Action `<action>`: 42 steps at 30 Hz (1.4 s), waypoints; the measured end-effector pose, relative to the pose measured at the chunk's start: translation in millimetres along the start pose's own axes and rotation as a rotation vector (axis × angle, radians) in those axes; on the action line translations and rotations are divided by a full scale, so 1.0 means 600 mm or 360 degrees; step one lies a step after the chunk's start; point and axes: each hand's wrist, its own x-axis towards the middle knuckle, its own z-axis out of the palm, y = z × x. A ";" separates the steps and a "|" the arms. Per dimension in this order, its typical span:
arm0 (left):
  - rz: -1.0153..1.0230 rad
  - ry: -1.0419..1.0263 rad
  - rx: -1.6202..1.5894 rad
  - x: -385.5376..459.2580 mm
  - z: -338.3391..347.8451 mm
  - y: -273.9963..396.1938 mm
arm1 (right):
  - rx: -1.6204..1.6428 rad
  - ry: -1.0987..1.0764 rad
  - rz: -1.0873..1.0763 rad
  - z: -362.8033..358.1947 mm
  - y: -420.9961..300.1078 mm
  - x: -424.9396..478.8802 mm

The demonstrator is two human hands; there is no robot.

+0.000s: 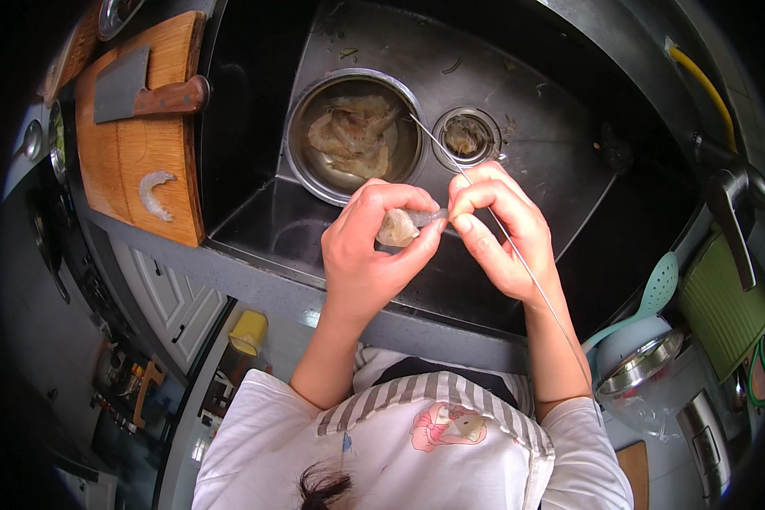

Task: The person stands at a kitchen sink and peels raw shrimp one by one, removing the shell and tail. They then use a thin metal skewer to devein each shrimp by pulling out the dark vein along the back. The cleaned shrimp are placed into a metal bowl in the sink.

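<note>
My left hand (379, 239) holds a raw shrimp (398, 228) between thumb and fingers, above the near side of a dark sink. My right hand (507, 226) pinches the shrimp's narrow end, its fingertips close to those of the left. A long thin metal skewer (523, 258) runs past the right hand and forearm, its tip near the bowl's rim; how it is held is hidden. Beyond the left hand, a steel bowl (293, 167) holds several unpeeled shrimp (355, 137). Shell scraps (466, 135) lie in the drain (500, 145) to its right.
Left of the sink, a wooden cutting board (118, 156) carries a cleaver (124, 89) and a peeled shrimp (157, 194). At right are a faucet (730, 204), a pale slotted spoon (661, 280), a bowl (631, 347) and green-handled scissors (753, 376). Small scraps dot the sink floor (414, 51).
</note>
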 end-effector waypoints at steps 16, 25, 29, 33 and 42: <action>-0.0086 0.0041 -0.0371 0.003 -0.009 0.009 | -0.0131 0.0194 0.0094 -0.041 0.019 -0.018; -0.0198 0.0050 -0.0465 -0.002 -0.001 0.011 | -0.0365 0.0433 0.0458 -0.044 0.049 -0.053; -0.0240 0.0073 -0.0419 -0.006 0.006 0.017 | 0.0153 0.0365 0.0670 -0.043 0.071 -0.052; -0.0317 0.0048 -0.0195 -0.006 0.003 0.024 | 0.0321 0.0295 0.0654 -0.044 0.064 -0.065; -0.0087 0.0082 0.0044 0.000 -0.010 0.018 | 0.0558 0.0223 -0.0020 -0.009 -0.001 -0.071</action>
